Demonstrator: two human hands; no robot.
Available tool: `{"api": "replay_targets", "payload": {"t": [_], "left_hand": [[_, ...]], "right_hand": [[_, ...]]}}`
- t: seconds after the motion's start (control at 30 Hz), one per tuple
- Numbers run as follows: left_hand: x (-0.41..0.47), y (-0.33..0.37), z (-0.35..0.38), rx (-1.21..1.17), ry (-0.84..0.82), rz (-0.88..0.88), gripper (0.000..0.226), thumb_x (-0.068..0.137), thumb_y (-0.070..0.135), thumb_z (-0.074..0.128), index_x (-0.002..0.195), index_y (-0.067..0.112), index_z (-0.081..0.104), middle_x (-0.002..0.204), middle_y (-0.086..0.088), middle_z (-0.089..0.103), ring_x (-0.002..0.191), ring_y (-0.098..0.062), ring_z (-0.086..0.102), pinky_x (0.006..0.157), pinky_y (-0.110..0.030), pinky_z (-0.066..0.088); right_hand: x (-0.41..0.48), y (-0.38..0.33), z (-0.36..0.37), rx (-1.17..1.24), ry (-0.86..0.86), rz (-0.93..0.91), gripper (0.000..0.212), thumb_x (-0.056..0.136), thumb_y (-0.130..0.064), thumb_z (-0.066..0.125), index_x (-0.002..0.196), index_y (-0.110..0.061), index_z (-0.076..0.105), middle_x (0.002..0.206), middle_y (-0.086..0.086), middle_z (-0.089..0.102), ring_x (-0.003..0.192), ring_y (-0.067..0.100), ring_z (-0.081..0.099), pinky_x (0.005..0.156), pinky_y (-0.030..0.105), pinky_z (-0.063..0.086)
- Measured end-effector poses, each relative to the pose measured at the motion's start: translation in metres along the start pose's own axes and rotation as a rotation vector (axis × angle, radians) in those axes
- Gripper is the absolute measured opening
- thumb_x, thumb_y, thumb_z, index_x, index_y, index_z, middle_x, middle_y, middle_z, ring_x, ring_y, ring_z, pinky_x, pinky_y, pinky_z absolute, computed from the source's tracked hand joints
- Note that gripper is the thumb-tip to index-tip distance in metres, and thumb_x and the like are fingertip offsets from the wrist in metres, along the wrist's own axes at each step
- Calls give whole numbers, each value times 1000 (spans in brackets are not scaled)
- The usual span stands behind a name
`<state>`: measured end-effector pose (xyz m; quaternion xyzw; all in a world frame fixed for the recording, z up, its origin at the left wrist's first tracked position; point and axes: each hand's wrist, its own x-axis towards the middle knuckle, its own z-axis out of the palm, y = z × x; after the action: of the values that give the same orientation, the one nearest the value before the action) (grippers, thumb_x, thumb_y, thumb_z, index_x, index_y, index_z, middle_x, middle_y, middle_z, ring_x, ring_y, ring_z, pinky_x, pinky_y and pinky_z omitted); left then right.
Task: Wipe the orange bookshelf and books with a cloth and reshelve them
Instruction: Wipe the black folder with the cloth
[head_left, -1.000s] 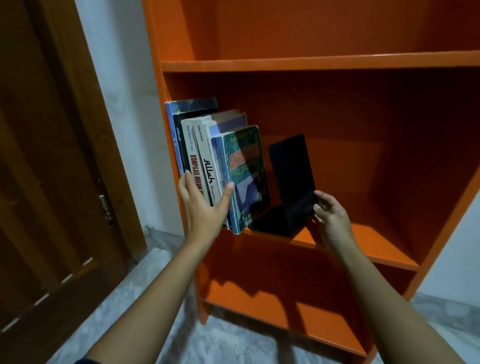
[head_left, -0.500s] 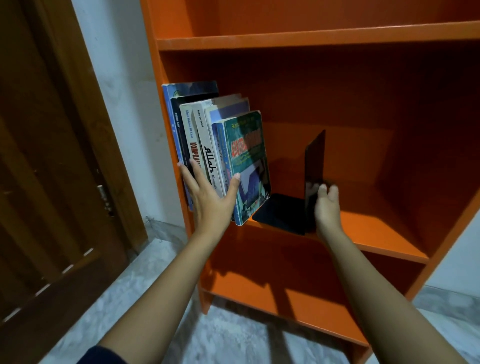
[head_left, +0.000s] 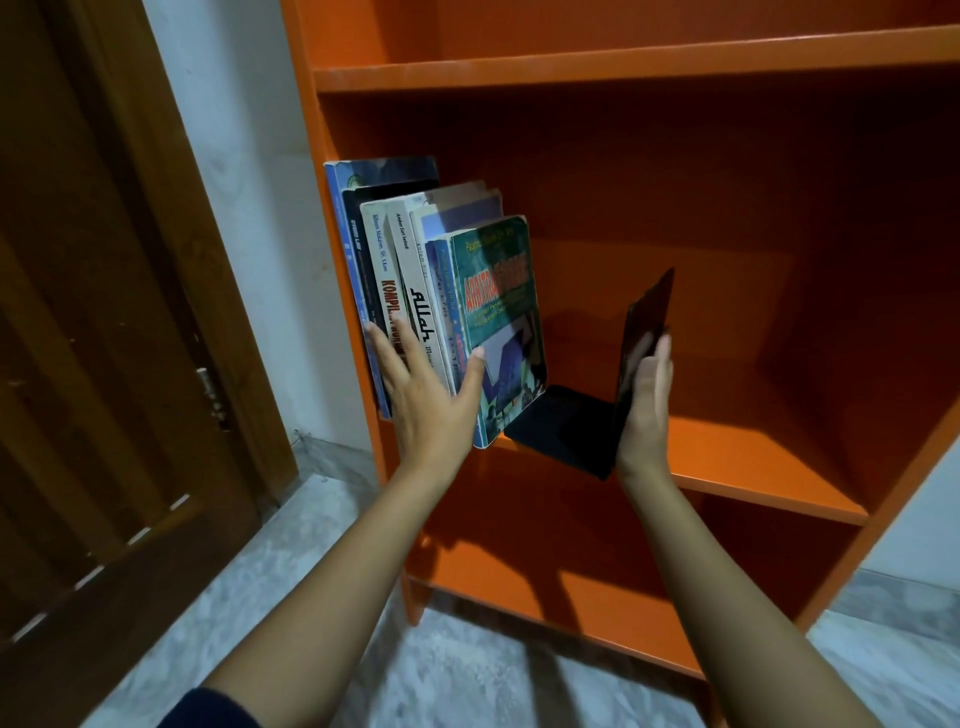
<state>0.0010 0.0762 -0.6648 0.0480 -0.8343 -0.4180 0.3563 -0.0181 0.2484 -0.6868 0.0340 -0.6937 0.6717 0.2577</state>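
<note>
Several books (head_left: 415, 270) stand upright at the left end of the middle shelf of the orange bookshelf (head_left: 753, 462). The rightmost one has a green cover (head_left: 498, 291). My left hand (head_left: 431, 400) lies flat against the lower spines with fingers spread, thumb on the green book. A black L-shaped metal bookend (head_left: 566, 426) sits to the right of the books, its base reaching under the green book. My right hand (head_left: 647, 415) presses flat against the outer side of its upright plate. No cloth is in view.
A brown wooden door (head_left: 104, 364) stands to the left, with a strip of white wall (head_left: 244, 208) between it and the bookshelf. Grey marbled floor (head_left: 415, 675) lies below. The upper shelf (head_left: 623, 67) and bottom shelf (head_left: 597, 608) hold nothing visible.
The black bookend has turned from facing me to edge-on. My right hand went from gripping its edge to lying flat on its right side. My left hand stayed on the spines.
</note>
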Motion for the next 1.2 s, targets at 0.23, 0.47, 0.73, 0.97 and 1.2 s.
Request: {"api": "replay_targets", "payload": {"t": [0.23, 0.47, 0.73, 0.97, 1.2], "left_hand": [[4, -6, -1, -39, 46, -2, 98, 83, 53, 60, 150, 18, -2, 158, -7, -7, 146, -21, -3, 115, -34, 10], [12, -15, -1, -49, 22, -64, 113, 73, 61, 66, 149, 24, -10, 158, -6, -12, 146, -22, -4, 118, -44, 14], [15, -26, -4, 18, -20, -67, 127, 55, 74, 69, 144, 42, -16, 143, -13, 15, 131, -33, 27, 104, -40, 33], [11, -24, 4, 46, -156, -119, 140, 55, 61, 80, 133, 47, -35, 144, -20, 7, 131, -43, 28, 106, -53, 28], [14, -20, 13, 43, -68, -155, 136, 57, 54, 83, 138, 45, -26, 117, -15, 33, 93, -25, 42, 85, -34, 33]], "right_hand": [[-2, 1, -17, -192, -230, -92, 121, 49, -99, 34, 145, -41, -10, 158, -8, -13, 137, -1, -16, 109, 35, -2], [1, -11, -28, -231, -252, -39, 138, 34, -91, 58, 148, -38, 0, 142, -25, 3, 122, -18, -2, 104, 23, 7], [0, -14, -26, -226, -244, -32, 120, 47, -68, 61, 148, -38, 3, 158, -6, -3, 125, -9, -3, 101, 27, 7], [2, -9, -25, -228, -237, -87, 117, 52, -67, 61, 149, -32, 6, 141, -18, 11, 131, -3, 8, 105, 27, 14], [3, -5, -24, -210, -240, -96, 112, 54, -65, 62, 147, -38, 5, 146, -16, 10, 135, -1, 7, 106, 27, 13]]}}
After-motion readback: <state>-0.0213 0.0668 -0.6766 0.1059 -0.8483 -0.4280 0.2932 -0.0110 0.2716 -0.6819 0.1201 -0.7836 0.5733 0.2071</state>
